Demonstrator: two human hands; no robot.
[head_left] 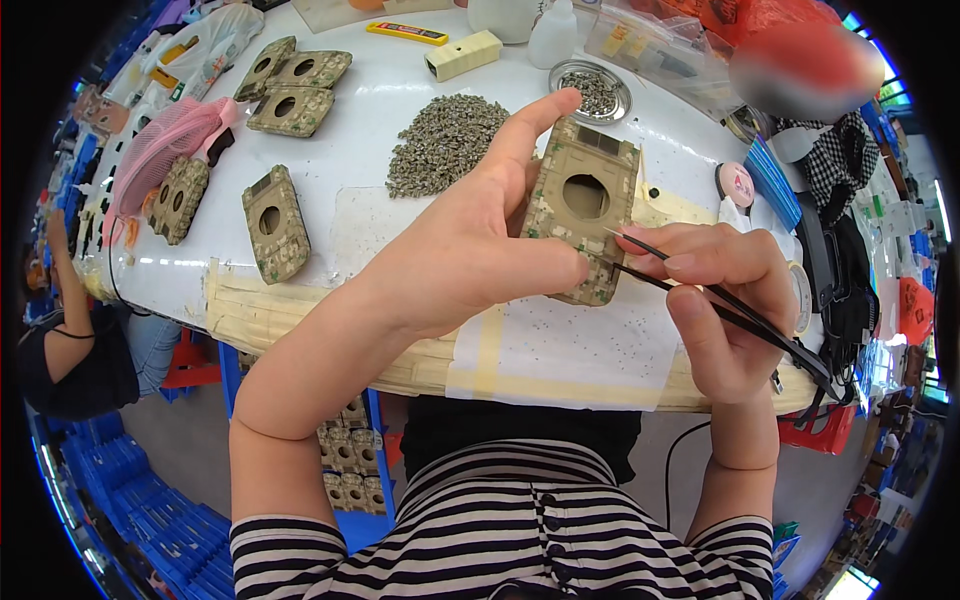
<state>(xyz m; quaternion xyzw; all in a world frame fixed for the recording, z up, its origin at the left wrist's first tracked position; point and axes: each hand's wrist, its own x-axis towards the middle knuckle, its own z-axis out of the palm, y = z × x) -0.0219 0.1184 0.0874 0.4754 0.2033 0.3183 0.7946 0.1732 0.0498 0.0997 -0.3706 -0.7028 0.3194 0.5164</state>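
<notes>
Held up over the table's front part is a camouflage toy tank hull (583, 225) with a round hole in its top. My left hand (490, 225) grips it from the left, thumb across its near end and index finger stretched past its far end. In my right hand (735, 290) is a pair of dark tweezers (735, 310), its tips apart at the hull's near right corner. Whether the tips hold a small part is too fine to tell. Below lies a white paper sheet (560, 355) with tiny specks on it.
A heap of small camouflage parts (445, 145) lies beyond my left hand. Several more hulls (277, 225) rest at the left near a pink mesh bag (175, 145). A metal dish (615, 95) of small parts, a white bottle (553, 38) and a yellow cutter (407, 34) stand farther back.
</notes>
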